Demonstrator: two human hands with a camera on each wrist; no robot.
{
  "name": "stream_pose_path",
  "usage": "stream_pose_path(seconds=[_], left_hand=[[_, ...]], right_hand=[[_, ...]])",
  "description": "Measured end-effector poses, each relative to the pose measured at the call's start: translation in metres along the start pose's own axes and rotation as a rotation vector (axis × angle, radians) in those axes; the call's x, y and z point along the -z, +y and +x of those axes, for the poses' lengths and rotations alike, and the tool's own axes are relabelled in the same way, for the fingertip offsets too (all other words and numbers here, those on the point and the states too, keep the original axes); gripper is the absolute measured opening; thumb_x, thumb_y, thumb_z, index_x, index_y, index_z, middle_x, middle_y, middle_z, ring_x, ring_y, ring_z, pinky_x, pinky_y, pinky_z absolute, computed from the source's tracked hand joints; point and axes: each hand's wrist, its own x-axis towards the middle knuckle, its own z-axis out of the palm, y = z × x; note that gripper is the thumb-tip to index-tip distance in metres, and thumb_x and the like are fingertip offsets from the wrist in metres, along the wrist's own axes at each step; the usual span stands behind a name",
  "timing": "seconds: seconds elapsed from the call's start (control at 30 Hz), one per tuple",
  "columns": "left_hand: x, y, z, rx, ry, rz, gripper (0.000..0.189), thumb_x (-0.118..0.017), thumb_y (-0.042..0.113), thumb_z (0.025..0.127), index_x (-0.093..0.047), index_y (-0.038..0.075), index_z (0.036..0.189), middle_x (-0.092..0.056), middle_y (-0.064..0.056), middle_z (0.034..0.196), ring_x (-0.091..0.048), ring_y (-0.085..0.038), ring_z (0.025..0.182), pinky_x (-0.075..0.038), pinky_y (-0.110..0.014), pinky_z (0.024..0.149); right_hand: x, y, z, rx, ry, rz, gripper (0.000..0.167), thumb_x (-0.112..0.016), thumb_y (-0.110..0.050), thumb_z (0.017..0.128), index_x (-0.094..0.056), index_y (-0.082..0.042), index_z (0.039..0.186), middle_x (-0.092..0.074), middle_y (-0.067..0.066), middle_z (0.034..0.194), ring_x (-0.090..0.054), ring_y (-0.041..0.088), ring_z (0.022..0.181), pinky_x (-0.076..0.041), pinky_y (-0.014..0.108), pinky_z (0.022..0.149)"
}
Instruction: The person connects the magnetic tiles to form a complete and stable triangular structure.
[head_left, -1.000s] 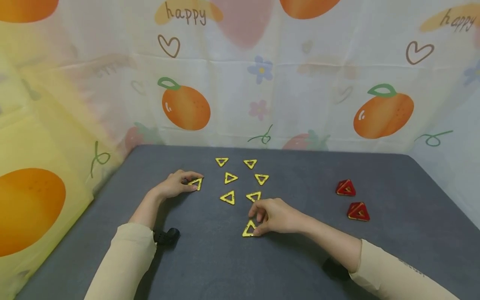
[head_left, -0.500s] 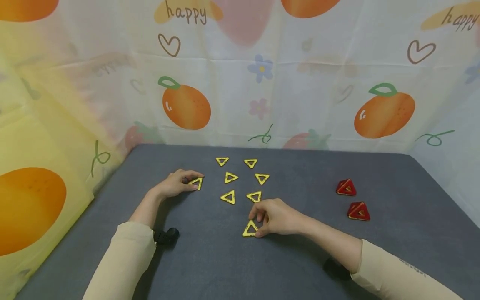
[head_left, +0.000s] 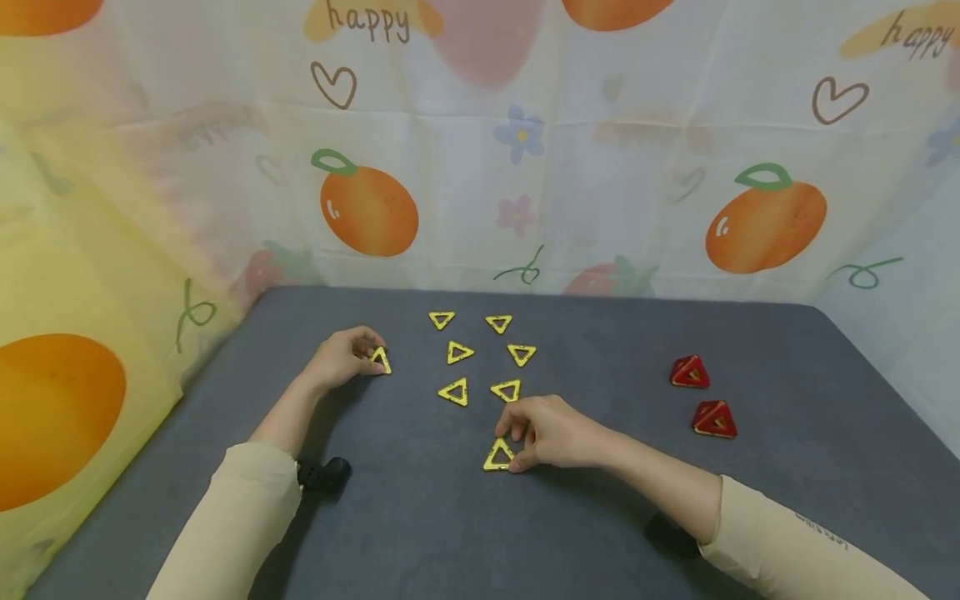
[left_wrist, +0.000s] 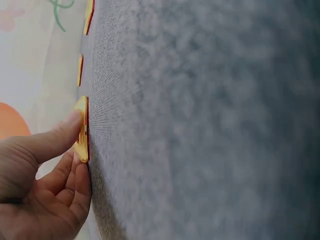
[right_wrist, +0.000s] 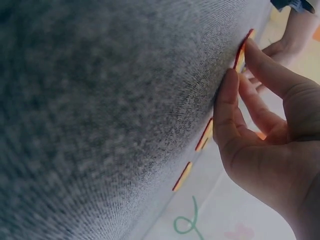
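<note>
At the left side of the group, my left hand (head_left: 341, 358) pinches a yellow triangular frame tile (head_left: 387, 365). In the left wrist view the thumb lies over that tile's face and the fingertips meet its lower end, close to the tabletop. My right hand (head_left: 555, 431), nearer the front, holds another yellow triangular tile (head_left: 491, 456) by its corners between thumb and index finger. A thin red side shows along this tile (right_wrist: 241, 54) in the right wrist view. Several similar yellow tiles (head_left: 453, 392) lie flat between and beyond the hands, pointing different ways.
Two small red pyramids (head_left: 690, 372) with gold edges stand on the right part of the grey table (head_left: 420, 517). A fruit-printed cloth (head_left: 465, 200) hangs behind the table's far edge and along the left side.
My left hand has drawn slightly left and back, turning its tile so a corner points away. The right hand and its tile stay in place; the view shifts a little.
</note>
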Motion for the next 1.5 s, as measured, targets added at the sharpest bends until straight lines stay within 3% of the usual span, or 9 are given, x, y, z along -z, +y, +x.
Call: stream_pose_path(seconds=[0.3,0.5,0.6,0.93,1.03,1.17,1.5], left_hand=[[0.007,0.007,-0.009,-0.009,-0.029,-0.026,0.032,-0.068,0.006,0.092,-0.059,0.004,0.122,-0.068,-0.018,0.101,-0.068,-0.02,0.084,-0.056,-0.031,0.075],[0.001,0.028,-0.017,-0.093,-0.07,-0.062,0.026,-0.071,0.012,0.09,-0.065,0.007,0.115,-0.066,-0.014,0.099,-0.071,-0.02,0.086,-0.06,-0.038,0.08],[-0.008,0.043,-0.024,-0.141,-0.117,-0.103,0.028,-0.074,0.011,0.088,-0.066,0.004,0.114,-0.066,-0.014,0.095,-0.072,-0.019,0.083,-0.06,-0.039,0.08],[-0.059,0.08,-0.047,-0.281,-0.248,-0.053,0.028,-0.081,0.014,0.08,-0.071,0.011,0.106,-0.073,-0.004,0.086,-0.067,-0.008,0.069,-0.053,-0.027,0.066],[-0.073,0.086,-0.052,-0.281,-0.295,-0.078,0.027,-0.082,0.014,0.079,-0.071,0.007,0.103,-0.074,-0.006,0.084,-0.068,-0.007,0.067,-0.054,-0.026,0.064],[-0.086,0.088,-0.055,-0.252,-0.312,-0.093,0.026,-0.083,0.012,0.078,-0.07,0.005,0.099,-0.074,-0.007,0.081,-0.069,-0.008,0.064,-0.054,-0.025,0.062],[-0.1,0.089,-0.058,-0.259,-0.338,-0.122,0.024,-0.082,0.009,0.078,-0.067,0.004,0.096,-0.073,-0.008,0.08,-0.067,-0.009,0.063,-0.054,-0.024,0.06]], right_hand=[[-0.001,0.0,0.0,0.006,0.001,-0.008,0.035,-0.086,-0.015,0.076,-0.069,-0.011,0.106,-0.062,0.003,0.09,-0.057,0.005,0.065,-0.048,0.021,0.062],[-0.001,0.0,0.001,0.012,0.003,-0.009,0.035,-0.085,-0.014,0.076,-0.069,-0.011,0.106,-0.062,0.003,0.09,-0.057,0.005,0.065,-0.048,0.021,0.062],[-0.002,0.0,0.001,0.011,0.002,-0.012,0.035,-0.086,-0.014,0.076,-0.069,-0.011,0.106,-0.062,0.003,0.09,-0.057,0.005,0.065,-0.048,0.021,0.062],[-0.002,-0.002,0.002,-0.016,0.018,-0.047,0.033,-0.087,-0.017,0.074,-0.069,-0.015,0.102,-0.063,0.0,0.088,-0.057,0.004,0.066,-0.048,0.021,0.064],[-0.001,-0.003,0.003,-0.02,0.016,-0.048,0.033,-0.087,-0.016,0.075,-0.069,-0.014,0.102,-0.062,0.0,0.088,-0.057,0.005,0.066,-0.048,0.021,0.063],[-0.001,-0.004,0.003,-0.025,0.011,-0.042,0.033,-0.086,-0.015,0.075,-0.069,-0.014,0.103,-0.062,0.001,0.088,-0.057,0.005,0.066,-0.048,0.021,0.062],[0.0,-0.005,0.001,0.0,-0.005,-0.044,0.033,-0.084,-0.014,0.077,-0.069,-0.011,0.106,-0.063,0.002,0.091,-0.057,0.005,0.065,-0.048,0.021,0.062]])
